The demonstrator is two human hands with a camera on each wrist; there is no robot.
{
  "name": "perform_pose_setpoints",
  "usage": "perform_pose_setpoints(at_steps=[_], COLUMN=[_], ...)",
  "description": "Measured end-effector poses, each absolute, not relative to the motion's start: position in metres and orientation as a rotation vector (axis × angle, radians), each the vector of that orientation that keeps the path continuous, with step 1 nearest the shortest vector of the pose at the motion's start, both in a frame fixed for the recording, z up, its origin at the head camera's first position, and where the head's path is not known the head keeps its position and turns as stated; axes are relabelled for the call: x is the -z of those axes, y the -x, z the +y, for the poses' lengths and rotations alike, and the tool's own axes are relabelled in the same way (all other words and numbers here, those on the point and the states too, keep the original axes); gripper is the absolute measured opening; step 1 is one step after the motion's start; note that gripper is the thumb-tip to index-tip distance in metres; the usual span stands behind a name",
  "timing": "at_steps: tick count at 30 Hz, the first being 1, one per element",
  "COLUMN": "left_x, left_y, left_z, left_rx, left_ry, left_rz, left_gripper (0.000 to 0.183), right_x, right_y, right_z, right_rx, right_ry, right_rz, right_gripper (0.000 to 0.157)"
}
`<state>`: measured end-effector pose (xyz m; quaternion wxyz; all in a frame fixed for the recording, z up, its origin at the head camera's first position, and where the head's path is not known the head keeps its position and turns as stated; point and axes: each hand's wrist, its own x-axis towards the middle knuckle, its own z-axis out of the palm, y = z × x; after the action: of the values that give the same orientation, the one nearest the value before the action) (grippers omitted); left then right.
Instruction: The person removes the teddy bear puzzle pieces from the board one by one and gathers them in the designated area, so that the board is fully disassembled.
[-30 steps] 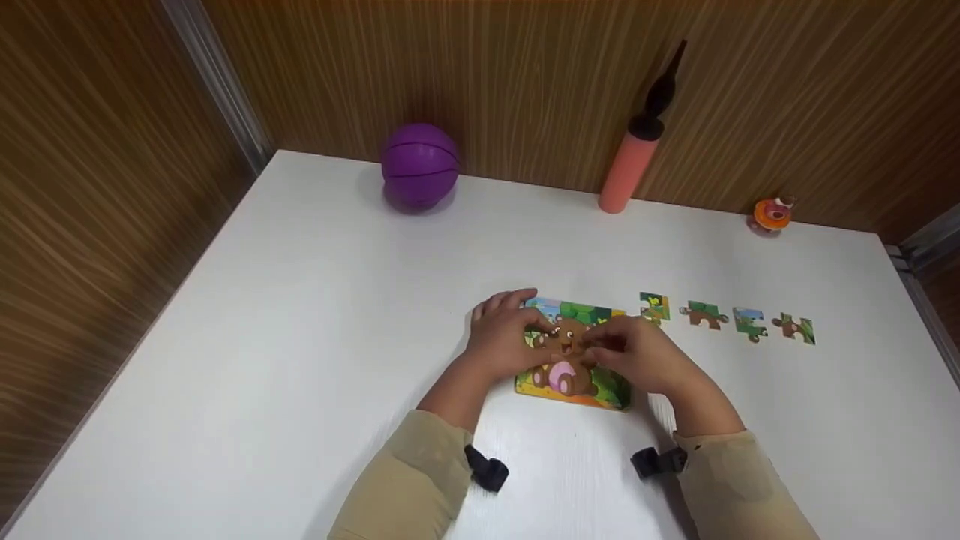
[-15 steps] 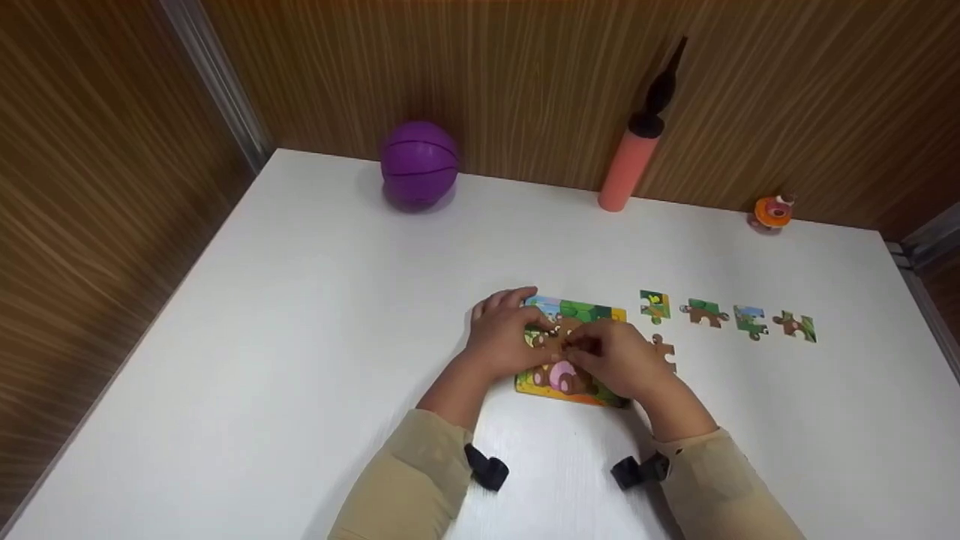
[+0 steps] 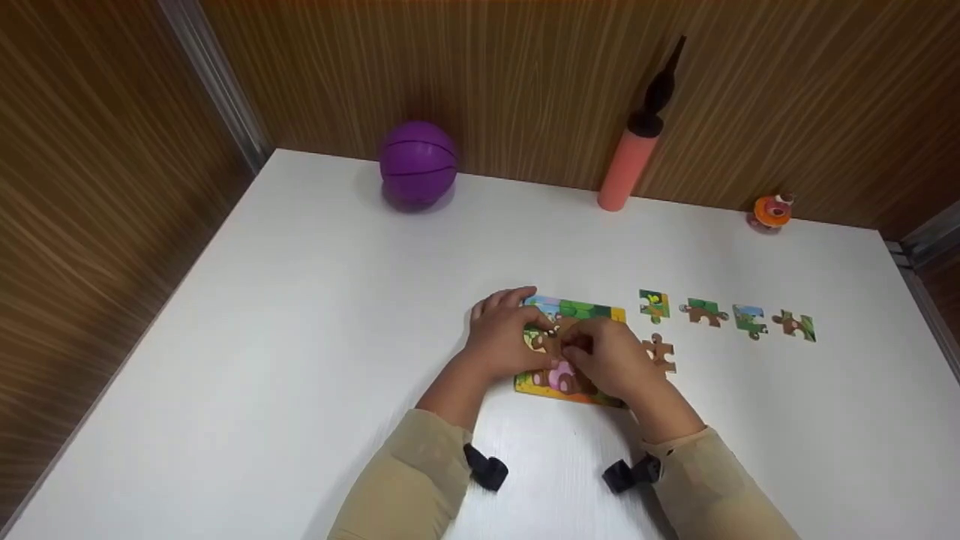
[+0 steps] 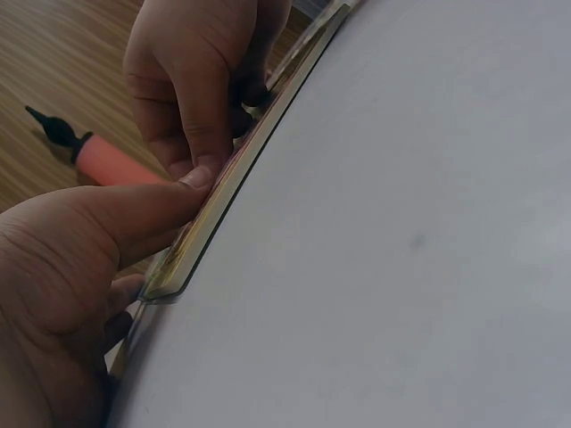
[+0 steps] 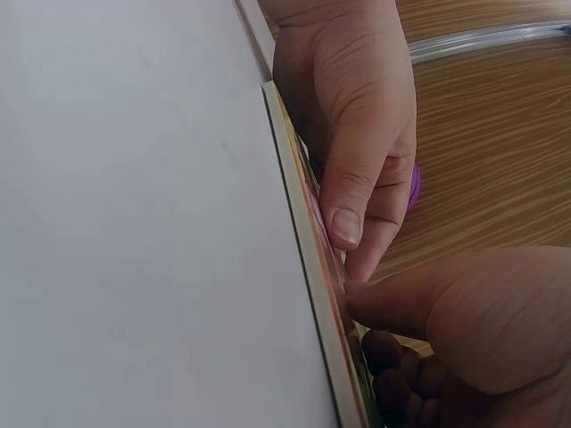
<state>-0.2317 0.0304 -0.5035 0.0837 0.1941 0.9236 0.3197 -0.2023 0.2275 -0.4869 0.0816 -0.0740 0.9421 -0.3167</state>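
A jigsaw puzzle board (image 3: 609,401) with a cartoon bear picture lies on the white table. My left hand (image 3: 504,341) rests over its left side, thumb and index finger spread on the picture, the other fingers along the edge. In the left wrist view the left thumb (image 4: 152,209) reaches onto the board's surface. My right hand (image 3: 611,356) is over the middle of the picture, thumb and index finger pinching a puzzle piece mostly hidden by the fingers. Both thumbs come close together in the right wrist view. A loose brown puzzle piece (image 3: 660,354) lies just right of the right hand.
Several more loose puzzle pieces (image 3: 705,312) lie in a row right of the board. Along the back stand a purple ball (image 3: 418,163), a pink hand pump (image 3: 628,169) with a black nozzle, and a small orange figurine (image 3: 772,213). Wood-grain panels (image 3: 525,82) border the table.
My right hand has moved a little left across the picture, uncovering the brown loose piece beside it. My left hand has stayed in place.
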Motion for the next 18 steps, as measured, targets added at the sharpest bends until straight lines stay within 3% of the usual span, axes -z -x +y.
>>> perform_pose_setpoints(at_steps=[18], left_x=[0.5036], left_y=[0.2324], left_z=[0.0307], left_rx=[-0.931], left_ry=[-0.573], left_rz=[2.754], left_gripper=[0.056], right_x=[0.4868], right_y=[0.1988], right_z=[0.2248], right_rx=[0.892], right_ry=[0.312], right_rz=[2.838], right_gripper=[0.006])
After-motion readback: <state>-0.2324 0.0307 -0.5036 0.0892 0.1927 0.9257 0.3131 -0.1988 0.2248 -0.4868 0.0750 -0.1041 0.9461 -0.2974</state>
